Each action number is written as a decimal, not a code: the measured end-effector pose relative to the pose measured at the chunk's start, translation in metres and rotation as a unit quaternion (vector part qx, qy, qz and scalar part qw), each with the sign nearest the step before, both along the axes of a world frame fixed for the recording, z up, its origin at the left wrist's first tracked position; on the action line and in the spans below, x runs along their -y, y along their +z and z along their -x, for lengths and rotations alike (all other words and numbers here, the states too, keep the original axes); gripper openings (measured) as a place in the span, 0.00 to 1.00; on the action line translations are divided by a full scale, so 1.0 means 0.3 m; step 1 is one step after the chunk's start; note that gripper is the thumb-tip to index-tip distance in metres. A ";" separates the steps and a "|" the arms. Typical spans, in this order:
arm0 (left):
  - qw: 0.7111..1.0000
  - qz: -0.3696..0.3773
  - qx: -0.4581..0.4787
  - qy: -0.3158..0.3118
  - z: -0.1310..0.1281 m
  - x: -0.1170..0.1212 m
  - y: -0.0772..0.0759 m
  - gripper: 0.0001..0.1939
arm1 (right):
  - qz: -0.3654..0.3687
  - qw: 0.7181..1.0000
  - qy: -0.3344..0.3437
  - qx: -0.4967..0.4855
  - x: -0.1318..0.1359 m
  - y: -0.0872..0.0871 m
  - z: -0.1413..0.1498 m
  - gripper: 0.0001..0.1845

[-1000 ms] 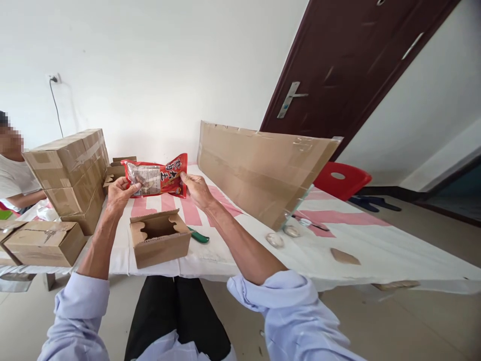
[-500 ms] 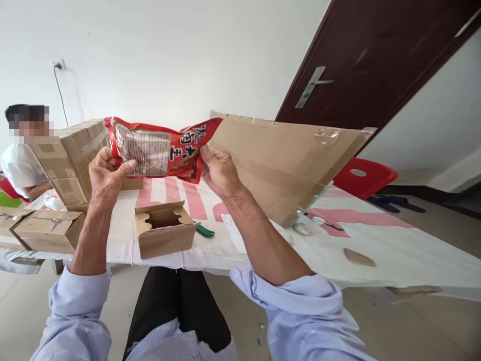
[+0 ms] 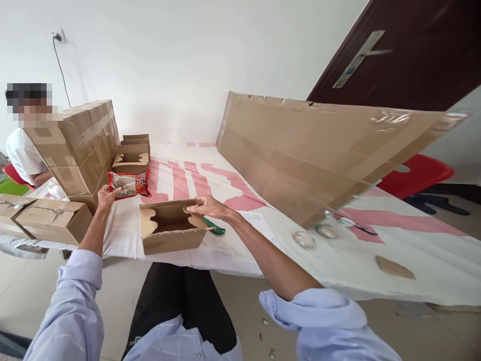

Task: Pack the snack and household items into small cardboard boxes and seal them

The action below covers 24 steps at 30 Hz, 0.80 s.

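My left hand [image 3: 107, 194] grips the left end of a red snack packet [image 3: 130, 183], which rests low over the white table cover beside the stacked boxes. My right hand [image 3: 209, 206] rests on the far right flap of a small open cardboard box [image 3: 171, 231] that stands near the table's front edge, fingers curled on the flap. The box looks empty inside.
Taped cardboard cartons [image 3: 80, 143] are stacked at the left, with a flat one [image 3: 50, 225] in front. Open small boxes [image 3: 132, 153] stand behind the packet. A large cardboard sheet [image 3: 315, 153] leans at the right. A green-handled tool [image 3: 215, 228], tape rolls [image 3: 304, 239] and a seated person [image 3: 24, 150] are nearby.
The packet, held up by both hands before, has come down to the table at the left in my left hand alone. My right hand let go and moved to the open box's flap.
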<state>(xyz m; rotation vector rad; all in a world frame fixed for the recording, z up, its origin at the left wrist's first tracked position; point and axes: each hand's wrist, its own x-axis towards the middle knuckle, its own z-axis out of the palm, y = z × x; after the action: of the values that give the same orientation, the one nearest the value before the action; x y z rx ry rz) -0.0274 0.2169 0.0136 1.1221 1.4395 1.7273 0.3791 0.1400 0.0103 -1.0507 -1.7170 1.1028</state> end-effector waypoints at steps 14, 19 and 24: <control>0.991 0.065 -0.113 0.012 0.009 -0.301 -0.039 0.20 | 0.060 0.997 -0.044 0.016 -0.151 -0.042 0.143 0.34; 0.988 -0.004 -0.148 0.048 0.032 -0.024 0.027 0.19 | 0.031 0.998 -0.052 0.012 -0.302 -0.077 0.221 0.27; 0.959 -0.158 -0.196 0.128 -0.044 0.326 0.035 0.07 | 0.005 0.998 -0.063 0.018 -0.453 -0.071 0.367 0.22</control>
<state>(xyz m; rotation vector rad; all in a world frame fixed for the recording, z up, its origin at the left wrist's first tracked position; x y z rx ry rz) -0.0140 0.1192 0.0241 1.5778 1.6392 2.0528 0.2690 0.2759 -0.0110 -1.1750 -1.6509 1.0201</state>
